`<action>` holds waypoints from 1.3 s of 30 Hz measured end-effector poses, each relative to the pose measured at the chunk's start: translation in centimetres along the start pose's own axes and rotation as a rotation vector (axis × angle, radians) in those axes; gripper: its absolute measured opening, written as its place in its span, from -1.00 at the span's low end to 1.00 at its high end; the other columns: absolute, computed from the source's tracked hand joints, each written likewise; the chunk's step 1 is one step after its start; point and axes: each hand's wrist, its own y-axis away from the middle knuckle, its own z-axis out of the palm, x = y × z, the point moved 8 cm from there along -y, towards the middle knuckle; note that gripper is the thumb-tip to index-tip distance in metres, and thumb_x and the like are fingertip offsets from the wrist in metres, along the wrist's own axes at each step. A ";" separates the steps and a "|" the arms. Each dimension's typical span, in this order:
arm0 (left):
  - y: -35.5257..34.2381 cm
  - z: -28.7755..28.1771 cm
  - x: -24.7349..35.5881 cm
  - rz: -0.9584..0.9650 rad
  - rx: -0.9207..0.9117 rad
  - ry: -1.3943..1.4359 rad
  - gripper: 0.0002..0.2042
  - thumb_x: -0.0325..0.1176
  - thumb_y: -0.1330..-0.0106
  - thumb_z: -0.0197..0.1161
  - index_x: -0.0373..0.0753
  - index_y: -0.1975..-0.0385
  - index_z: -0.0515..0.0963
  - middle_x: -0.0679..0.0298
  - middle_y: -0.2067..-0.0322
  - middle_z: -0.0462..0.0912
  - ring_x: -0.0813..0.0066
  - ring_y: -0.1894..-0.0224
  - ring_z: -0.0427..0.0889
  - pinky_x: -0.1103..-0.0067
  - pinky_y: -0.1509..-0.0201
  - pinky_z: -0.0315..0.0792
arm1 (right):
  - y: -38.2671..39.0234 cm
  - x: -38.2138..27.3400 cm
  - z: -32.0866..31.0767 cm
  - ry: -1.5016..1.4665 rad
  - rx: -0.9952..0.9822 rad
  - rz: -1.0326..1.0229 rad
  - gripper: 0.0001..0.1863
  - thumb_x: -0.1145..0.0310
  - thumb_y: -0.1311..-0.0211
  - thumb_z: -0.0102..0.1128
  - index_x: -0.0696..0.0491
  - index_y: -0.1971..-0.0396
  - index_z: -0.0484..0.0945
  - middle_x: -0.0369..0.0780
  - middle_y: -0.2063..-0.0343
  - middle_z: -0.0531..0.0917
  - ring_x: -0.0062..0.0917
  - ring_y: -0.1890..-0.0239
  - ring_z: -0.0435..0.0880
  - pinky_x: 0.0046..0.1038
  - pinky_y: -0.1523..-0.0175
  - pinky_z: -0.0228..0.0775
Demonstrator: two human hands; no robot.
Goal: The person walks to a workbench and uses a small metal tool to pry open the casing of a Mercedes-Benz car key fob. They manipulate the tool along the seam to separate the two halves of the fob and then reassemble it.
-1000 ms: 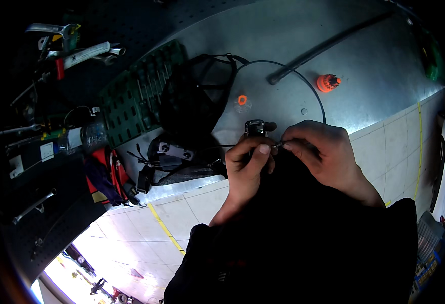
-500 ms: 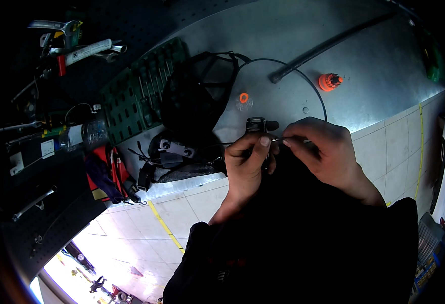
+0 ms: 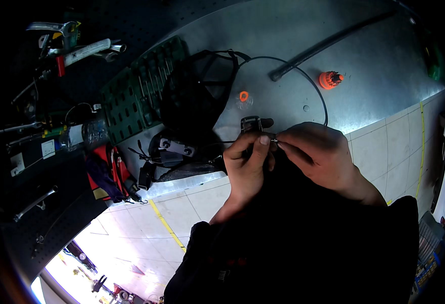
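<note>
My left hand (image 3: pixel 245 167) is closed on a dark device with a silver frame (image 3: pixel 251 123), near the bench's front edge. My right hand (image 3: pixel 318 157), fingers pinched, grips a small cable end (image 3: pixel 274 140) right beside my left thumb. The thin black cable (image 3: pixel 325 106) loops back across the bench behind both hands. Left of my hands lie black straps and a mesh bag with a grey mount (image 3: pixel 177 148). A small orange ring (image 3: pixel 244 96) on clear plastic and an orange bit holder (image 3: pixel 329 80) lie behind them.
The metal bench (image 3: pixel 364 66) holds a long black tube (image 3: pixel 334 43), black webbing (image 3: pixel 187 96) and a green screwdriver tray (image 3: pixel 126 106). Wrenches (image 3: pixel 70 30) and other tools are at the left, with a red-and-purple bag (image 3: pixel 106 172). Tiled floor (image 3: pixel 399 152) shows below.
My right hand has moved slightly left, closer to my left thumb. The silver-framed device in my left hand has shifted a little left and up.
</note>
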 end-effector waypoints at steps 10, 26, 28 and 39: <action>0.2 0.0 -0.6 -0.044 0.012 0.088 -0.83 -0.39 -0.40 0.08 -0.35 0.34 0.55 -0.03 0.09 0.57 0.56 0.59 0.47 0.71 0.68 0.26 | 0.0 0.2 -0.1 -0.034 0.033 0.035 -0.83 0.46 -0.05 0.32 0.03 0.32 0.58 -0.28 0.52 0.61 -0.44 0.52 0.64 -0.48 0.49 0.49; 0.3 -0.4 0.0 0.114 0.029 -0.056 -0.90 -0.55 -0.34 0.12 -0.42 0.32 0.57 0.03 0.08 0.56 0.63 0.58 0.50 0.74 0.61 0.34 | -0.1 1.0 0.1 -0.129 0.015 0.124 -0.86 0.52 -0.07 0.32 0.13 0.34 0.62 -0.19 0.50 0.65 -0.44 0.53 0.65 -0.53 0.46 0.45; 0.5 -0.7 -0.2 0.100 0.057 -0.059 -0.90 -0.56 -0.33 0.13 -0.44 0.31 0.58 0.02 0.06 0.55 0.64 0.58 0.50 0.74 0.61 0.35 | -0.2 1.1 0.0 -0.171 0.008 0.148 -0.87 0.51 -0.08 0.31 0.13 0.34 0.61 -0.20 0.49 0.65 -0.45 0.52 0.66 -0.54 0.45 0.45; 0.5 0.3 0.2 0.076 -0.060 -0.137 -0.80 -0.54 -0.34 0.09 -0.42 0.11 0.57 -0.06 -0.10 0.44 0.55 0.39 0.60 0.75 0.55 0.43 | -0.4 1.3 -1.6 -0.200 0.119 0.135 -0.87 0.54 -0.09 0.26 0.10 0.32 0.61 -0.23 0.45 0.67 -0.49 0.49 0.70 -0.57 0.45 0.49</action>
